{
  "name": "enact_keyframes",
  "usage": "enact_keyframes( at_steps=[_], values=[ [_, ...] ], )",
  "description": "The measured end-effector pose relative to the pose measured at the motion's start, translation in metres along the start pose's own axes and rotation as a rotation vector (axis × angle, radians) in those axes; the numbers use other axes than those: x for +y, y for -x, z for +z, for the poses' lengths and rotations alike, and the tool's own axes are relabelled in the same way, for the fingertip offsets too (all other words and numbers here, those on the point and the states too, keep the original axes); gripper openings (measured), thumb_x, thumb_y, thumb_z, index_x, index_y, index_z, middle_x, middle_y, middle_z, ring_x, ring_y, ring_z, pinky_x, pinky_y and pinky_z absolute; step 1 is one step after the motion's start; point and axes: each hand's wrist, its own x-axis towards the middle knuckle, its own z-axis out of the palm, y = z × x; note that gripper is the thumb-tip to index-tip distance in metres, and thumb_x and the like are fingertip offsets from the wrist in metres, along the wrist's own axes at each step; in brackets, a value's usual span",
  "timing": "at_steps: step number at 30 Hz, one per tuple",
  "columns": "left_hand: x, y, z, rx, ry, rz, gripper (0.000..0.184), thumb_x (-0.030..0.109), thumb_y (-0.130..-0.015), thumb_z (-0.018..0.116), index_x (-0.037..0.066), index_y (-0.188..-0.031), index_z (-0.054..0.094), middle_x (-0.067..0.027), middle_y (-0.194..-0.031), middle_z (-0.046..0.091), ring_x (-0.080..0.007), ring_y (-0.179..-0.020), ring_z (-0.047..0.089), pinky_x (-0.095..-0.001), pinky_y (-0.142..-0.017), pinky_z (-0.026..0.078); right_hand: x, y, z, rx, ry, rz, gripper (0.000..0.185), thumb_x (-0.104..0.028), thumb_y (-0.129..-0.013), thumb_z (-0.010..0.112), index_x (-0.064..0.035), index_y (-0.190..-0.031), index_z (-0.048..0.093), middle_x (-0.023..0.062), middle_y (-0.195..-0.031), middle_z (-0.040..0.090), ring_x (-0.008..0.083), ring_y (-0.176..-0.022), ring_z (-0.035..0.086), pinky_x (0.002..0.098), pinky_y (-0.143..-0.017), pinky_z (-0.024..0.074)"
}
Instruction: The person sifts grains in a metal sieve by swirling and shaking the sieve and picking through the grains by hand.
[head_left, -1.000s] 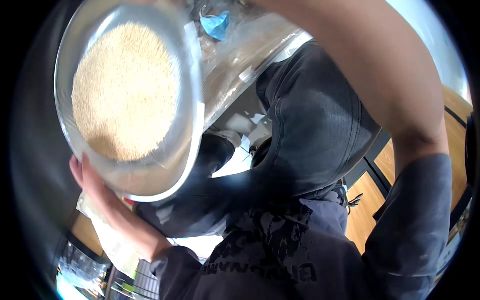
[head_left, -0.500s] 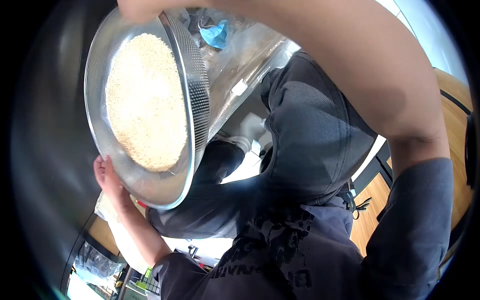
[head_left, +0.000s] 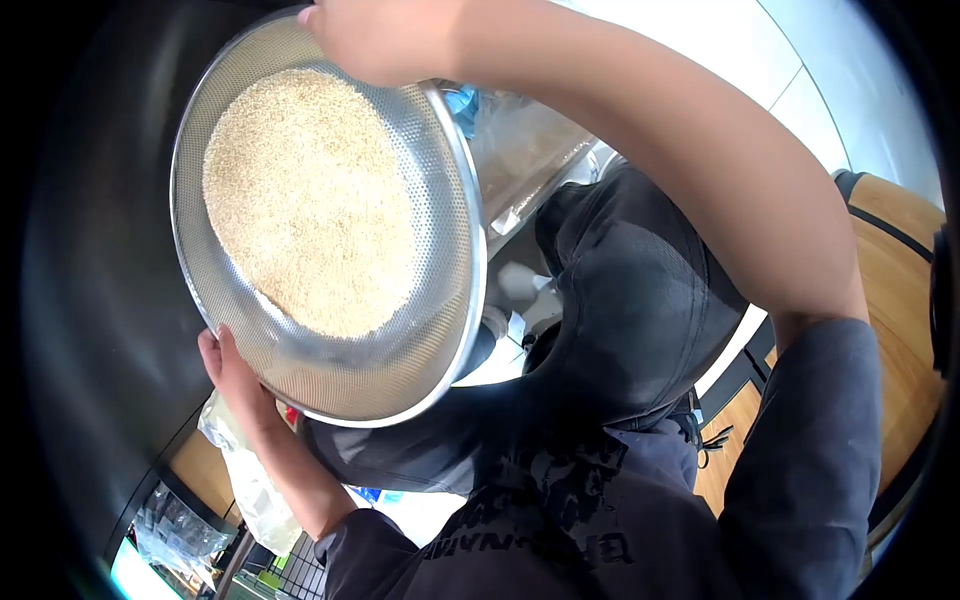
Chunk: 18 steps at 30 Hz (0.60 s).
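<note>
A large round metal sieve point(head_left: 440, 260) with fine holes and a shiny rim is held up in front of me. Inside lies a wide heap of small pale-beige grains point(head_left: 310, 200). My right hand point(head_left: 375, 40) grips the sieve's rim at the top of the view, its arm reaching across from the right; some of its fingers are out of sight. At the lower left, my left hand point(head_left: 235, 370) is closed on the opposite part of the rim, thumb and fingertips showing.
Clear plastic sheeting point(head_left: 520, 150) with something blue point(head_left: 462, 108) lies behind the sieve. My bent knee point(head_left: 640, 270) is close by on the right. A dark panel point(head_left: 110, 250) stands at left, a round wooden surface point(head_left: 900, 270) at right, and plastic bags point(head_left: 250, 490) below.
The sieve has tipped to face me more and shifted right, so more of its inside shows. The grains have slid together toward its upper left. Both hands keep their hold.
</note>
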Motion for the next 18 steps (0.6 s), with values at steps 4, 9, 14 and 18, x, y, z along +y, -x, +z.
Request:
enact_keyframes(
  at_steps=[4,9,14,18],
  values=[
    [0.007,-0.008,0.008,0.154,-0.147,-0.012,0.020,0.021,-0.109,0.050,0.002,-0.106,0.058,-0.0034,-0.095,0.065,-0.0109,-0.088,0.059,-0.0294,-0.077,0.049,0.028,-0.020,0.029,-0.168,0.188,-0.045,0.038,-0.023,-0.101,0.047,0.0035,-0.094,0.074,0.0280,-0.096,0.072,0.0427,-0.095,0.072,0.0496,-0.085,0.0571],
    [0.001,0.002,0.010,0.110,0.028,-0.035,0.036,0.032,-0.110,0.047,0.000,-0.116,0.063,-0.0082,-0.110,0.071,-0.0163,-0.099,0.065,-0.0281,-0.089,0.051,0.005,-0.005,0.011,0.147,0.008,-0.116,0.046,-0.027,-0.105,0.041,0.0043,-0.090,0.070,0.0306,-0.088,0.069,0.0471,-0.089,0.069,0.0531,-0.084,0.0543],
    [-0.001,-0.013,0.032,0.157,-0.263,0.091,0.036,0.030,-0.111,0.046,-0.002,-0.113,0.061,-0.0060,-0.096,0.065,-0.0143,-0.085,0.057,-0.0317,-0.078,0.048,-0.001,-0.009,0.010,0.075,0.106,-0.034,0.045,-0.027,-0.105,0.042,0.0056,-0.091,0.069,0.0314,-0.090,0.069,0.0472,-0.091,0.068,0.0532,-0.085,0.0527],
    [-0.012,-0.021,0.026,-0.018,-0.130,-0.013,0.034,0.027,-0.111,0.045,-0.002,-0.111,0.062,-0.0063,-0.096,0.064,-0.0128,-0.082,0.054,-0.0302,-0.076,0.047,0.004,-0.019,0.017,0.087,0.179,-0.006,0.044,-0.028,-0.105,0.044,0.0056,-0.092,0.069,0.0311,-0.092,0.069,0.0479,-0.092,0.067,0.0531,-0.084,0.0525]
  ],
)
